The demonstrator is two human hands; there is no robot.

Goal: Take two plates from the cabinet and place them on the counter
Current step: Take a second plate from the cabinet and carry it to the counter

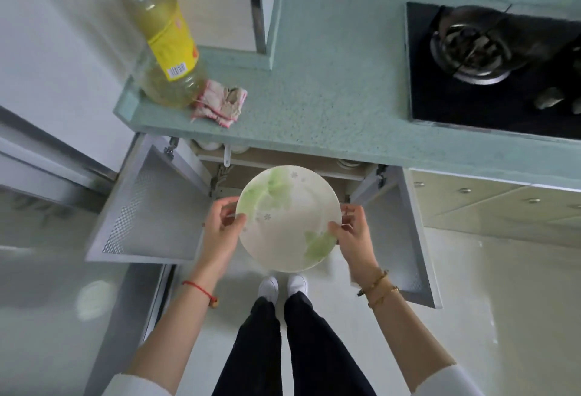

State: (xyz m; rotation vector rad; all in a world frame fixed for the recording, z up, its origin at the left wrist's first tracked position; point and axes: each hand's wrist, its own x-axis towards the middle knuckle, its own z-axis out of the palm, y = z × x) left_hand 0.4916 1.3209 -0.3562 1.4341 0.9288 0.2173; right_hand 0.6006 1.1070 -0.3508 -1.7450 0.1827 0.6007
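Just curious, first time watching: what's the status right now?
Left hand and right hand gripping plate by opposite rims. Plate held above the floor, not yet on counter. Cloth and bottle at counter's left.

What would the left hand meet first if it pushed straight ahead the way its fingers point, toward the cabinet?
The left hand, gripping the plate rim, points up-picture toward the open cabinet under the counter. Likely first contact: the cabinet's front edge or inner rack, though depth is unclear from this view.

White sleeves [135,384], black trousers [251,348], white shoes [268,287]
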